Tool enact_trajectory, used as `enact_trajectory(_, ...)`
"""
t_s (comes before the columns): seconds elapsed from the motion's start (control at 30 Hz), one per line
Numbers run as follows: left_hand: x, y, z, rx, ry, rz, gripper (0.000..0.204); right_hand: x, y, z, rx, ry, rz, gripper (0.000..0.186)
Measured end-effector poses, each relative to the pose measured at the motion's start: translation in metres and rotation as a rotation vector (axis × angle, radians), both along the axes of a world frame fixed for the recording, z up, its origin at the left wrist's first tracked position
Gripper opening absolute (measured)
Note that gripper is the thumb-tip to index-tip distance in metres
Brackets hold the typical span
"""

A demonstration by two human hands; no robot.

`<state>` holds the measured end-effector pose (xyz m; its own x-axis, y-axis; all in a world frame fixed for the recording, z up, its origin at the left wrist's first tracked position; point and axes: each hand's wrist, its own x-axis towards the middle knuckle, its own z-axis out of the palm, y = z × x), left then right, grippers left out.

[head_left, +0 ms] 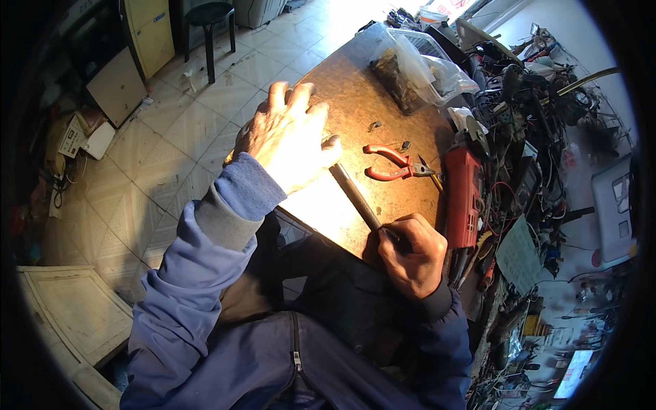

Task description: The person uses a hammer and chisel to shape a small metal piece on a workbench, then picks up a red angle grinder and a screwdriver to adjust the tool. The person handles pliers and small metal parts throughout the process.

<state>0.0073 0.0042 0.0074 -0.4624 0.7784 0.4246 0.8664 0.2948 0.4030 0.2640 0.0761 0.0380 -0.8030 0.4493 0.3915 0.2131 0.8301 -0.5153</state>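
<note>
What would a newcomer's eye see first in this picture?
Probably the brightly lit left hand, at the left edge of the brown tabletop. The right hand, at the near edge, grips a dark rod. Red-handled pliers lie right of it; tangled cables crowd farther right.

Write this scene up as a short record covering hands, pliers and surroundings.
Right hand: closed around one end of a dark rod-like tool
Left hand: over the edge of the table, thumb near the tool's other end; contact unclear
Pliers: red-handled, lying on the table, handles spread
Far end: clear plastic container
Right side: red-cased device, dense clutter
Floor: tiled, with a black stool
</note>
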Motion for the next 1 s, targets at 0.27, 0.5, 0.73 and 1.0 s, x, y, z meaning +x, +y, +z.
enact_trajectory(0.27,-0.003,0.001,-0.003,0.007,-0.012,-0.031,0.047,-0.038,0.011,-0.003,0.023,0.039,0.042,0.014)
enact_trajectory(0.5,-0.005,-0.001,-0.005,0.025,0.033,-0.024,0.049,-0.018,0.004,-0.001,-0.002,-0.002,0.027,0.014)
enact_trajectory(0.73,-0.003,0.001,-0.002,0.010,0.004,-0.028,0.050,-0.019,0.004,0.006,-0.189,0.096,-0.064,0.011)
enact_trajectory(1.0,-0.006,-0.001,-0.003,0.022,0.019,-0.034,0.051,0.025,0.005,-0.007,-1.468,0.589,-0.061,0.019)
